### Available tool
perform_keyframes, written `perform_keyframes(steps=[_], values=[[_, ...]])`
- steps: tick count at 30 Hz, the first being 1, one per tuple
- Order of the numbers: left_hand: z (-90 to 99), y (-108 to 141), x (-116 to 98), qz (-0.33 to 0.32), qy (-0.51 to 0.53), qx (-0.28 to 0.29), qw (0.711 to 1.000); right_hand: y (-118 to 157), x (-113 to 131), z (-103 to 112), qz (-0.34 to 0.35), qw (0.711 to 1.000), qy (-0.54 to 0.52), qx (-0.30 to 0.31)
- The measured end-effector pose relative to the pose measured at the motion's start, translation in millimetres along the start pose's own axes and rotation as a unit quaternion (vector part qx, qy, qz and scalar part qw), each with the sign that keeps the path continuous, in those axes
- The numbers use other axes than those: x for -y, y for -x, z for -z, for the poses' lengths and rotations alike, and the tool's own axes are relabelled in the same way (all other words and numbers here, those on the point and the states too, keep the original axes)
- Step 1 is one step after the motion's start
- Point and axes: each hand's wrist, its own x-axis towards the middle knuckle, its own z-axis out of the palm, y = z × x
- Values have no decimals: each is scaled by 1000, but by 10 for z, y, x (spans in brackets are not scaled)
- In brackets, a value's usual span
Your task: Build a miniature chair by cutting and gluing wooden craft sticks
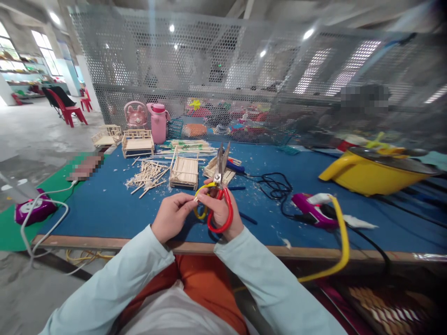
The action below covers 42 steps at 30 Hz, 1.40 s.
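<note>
My right hand (226, 211) is wrapped around scissors (219, 174) with one red and one yellow handle loop; the blades point up and away, slightly apart. Close beside it, my left hand (172, 214) is closed, thumb and finger pinching a small pale stick piece (196, 199) whose end barely shows. Right thumb and fingers almost meet the left fingertips there. Just beyond the hands stands a small chair-like model made of sticks (184, 171). Another stick panel (226, 171) lies behind the scissors, with a blue-handled tool (235, 166) against it.
Cut sticks (148, 174) lie heaped to the left, longer sticks (192, 147) behind. Finished-looking stick models (138, 143) and a pink bottle (158, 123) stand at the back left. A purple power socket (316, 211), tangled black cord (275, 186) and yellow pan (377, 172) occupy the right.
</note>
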Motion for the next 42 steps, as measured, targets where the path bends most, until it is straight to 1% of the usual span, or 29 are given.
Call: perform_keyframes(steps=[6,11,15,17,20,22,25,29,32,35,40,42], values=[[-21,15,30,28,32,27,999,4,-2,-2,14,1000,7,-17],[-38,4,37,43,36,-2,998,14,-22,-14,22,999,27,-9],[-24,14,-26,43,42,-12,998,40,16,-21,39,998,53,10],[-7,24,-73,42,45,-13,998,58,79,3,45,993,103,36],[33,25,-126,44,49,-20,998,89,212,85,39,974,201,98],[64,12,-136,47,50,-35,997,111,294,148,39,963,232,133],[93,-19,-129,48,53,-58,996,146,373,212,36,948,269,168],[86,-52,-139,32,43,-75,996,188,422,207,29,912,361,194],[78,-67,-184,9,18,-86,996,209,443,181,34,898,387,207],[80,-75,-246,-16,-12,-95,995,209,434,182,43,896,383,222],[92,-54,-321,-48,-65,-97,992,188,367,226,72,906,345,235],[100,-37,-339,-72,-100,-96,988,192,367,227,76,906,343,236]])
